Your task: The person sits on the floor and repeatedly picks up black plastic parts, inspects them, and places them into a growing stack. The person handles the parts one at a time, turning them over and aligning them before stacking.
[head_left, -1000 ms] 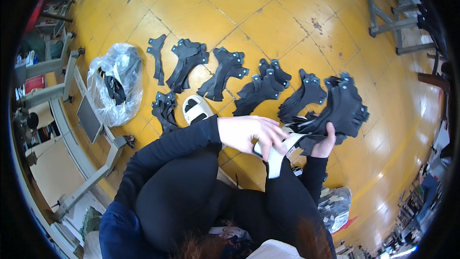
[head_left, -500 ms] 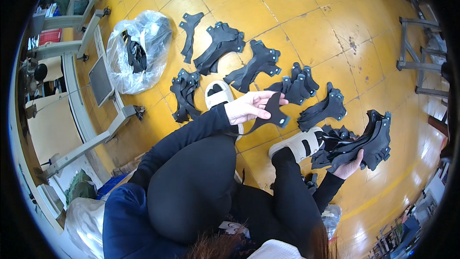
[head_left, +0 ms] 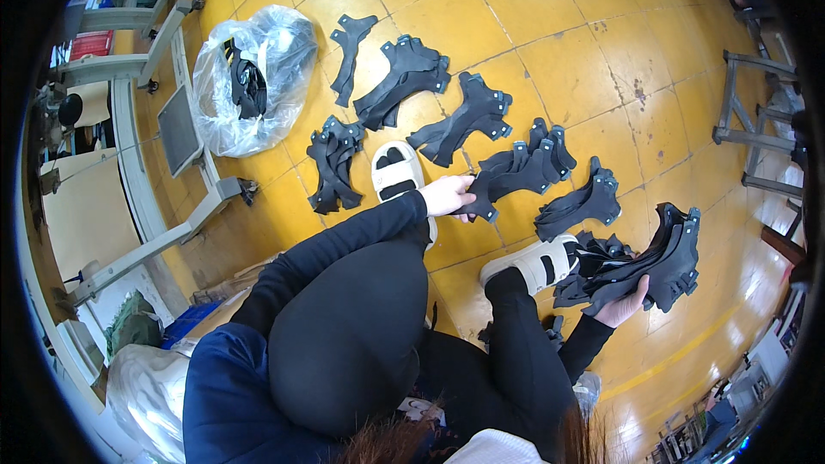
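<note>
My left hand (head_left: 448, 195) is closed, pinching one black Y-shaped cut piece (head_left: 483, 199) by its edge. That piece is beside a fanned pile of like pieces (head_left: 537, 163) on the floor, and I cannot tell whether it touches them. Over on the right, my right hand (head_left: 624, 302) cups a thick bundle of black cut pieces (head_left: 675, 258) from below. Small pale labels show on the ends of several pieces. Another pile (head_left: 593, 198) lies between my two hands, and more black pieces (head_left: 608, 245) show beside the bundle.
More piles lie on the yellow tiled floor (head_left: 593, 60), among them one left of my sandal (head_left: 398, 170) and a single piece (head_left: 351, 56) farther off. A clear plastic bag (head_left: 288, 60) holding black items stands at the left, near a wheeled metal frame (head_left: 202, 215). Metal stands (head_left: 756, 137) are at the right.
My left hand has lowered the single piece and turned it toward the fanned pile. My right hand still holds the bundle in nearly the same place.
</note>
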Available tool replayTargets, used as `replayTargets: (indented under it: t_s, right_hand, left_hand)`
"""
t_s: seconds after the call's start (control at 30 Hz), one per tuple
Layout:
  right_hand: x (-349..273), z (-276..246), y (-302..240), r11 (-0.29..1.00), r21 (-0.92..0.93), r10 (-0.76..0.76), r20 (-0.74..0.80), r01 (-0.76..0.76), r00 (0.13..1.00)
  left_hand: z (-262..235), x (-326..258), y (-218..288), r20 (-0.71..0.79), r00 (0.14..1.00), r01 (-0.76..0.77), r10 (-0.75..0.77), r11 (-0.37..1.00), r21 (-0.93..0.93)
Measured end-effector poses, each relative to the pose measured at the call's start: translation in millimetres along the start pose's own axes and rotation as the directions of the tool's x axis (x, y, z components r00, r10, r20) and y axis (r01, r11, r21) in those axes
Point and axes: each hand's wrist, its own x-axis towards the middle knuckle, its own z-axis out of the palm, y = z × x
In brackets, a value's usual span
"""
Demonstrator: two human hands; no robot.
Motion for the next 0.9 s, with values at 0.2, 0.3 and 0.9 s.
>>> replayTargets:
  t_s: [0.2, 0.3, 0.9]
  right_hand:
    - [1, -11, -3, 0.996, -0.034, -0.089, -0.059, 0.087, 0.994]
    - [-2, -2, -4, 0.999, 0.007, -0.045, -0.041, 0.046, 0.998]
    - [-2, -7, -5, 0.99, -0.054, -0.139, -0.131, 0.132, 0.982]
  left_hand:
    - [-6, 4, 3, 0.091, 0.995, 0.01, -0.044, 0.939, 0.343]
    - [4, 13, -14, 0.137, 0.978, -0.138, 0.155, 0.982, -0.128]
    - [1, -4, 0, 0.002, 1.0, 0.022, -0.023, 0.924, -0.382]
